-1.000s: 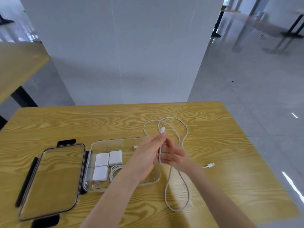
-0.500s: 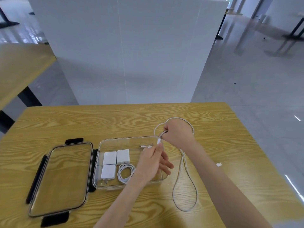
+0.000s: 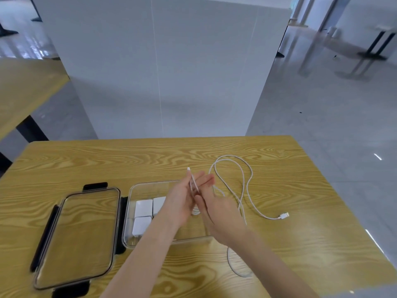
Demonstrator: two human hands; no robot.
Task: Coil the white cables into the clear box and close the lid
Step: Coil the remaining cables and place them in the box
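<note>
The left hand (image 3: 182, 203) has its grip closed on the white cable (image 3: 245, 190) near one end, and the small connector tip (image 3: 188, 168) sticks up just above its fingers. The right hand (image 3: 217, 211) lies just beside it, touching it; its fingers seem curled round the same cable, though blur hides how firmly. Both hands hover over the clear box (image 3: 133, 233), which stands open on the wooden surface (image 3: 300, 244). From the grip the cable runs out to the right in loose loops, ending at a USB plug (image 3: 284, 215) well to the right. Below the left hand, three white charger blocks (image 3: 143, 208) sit in the box. The lid (image 3: 77, 235) lies flat, left of the box.
</note>
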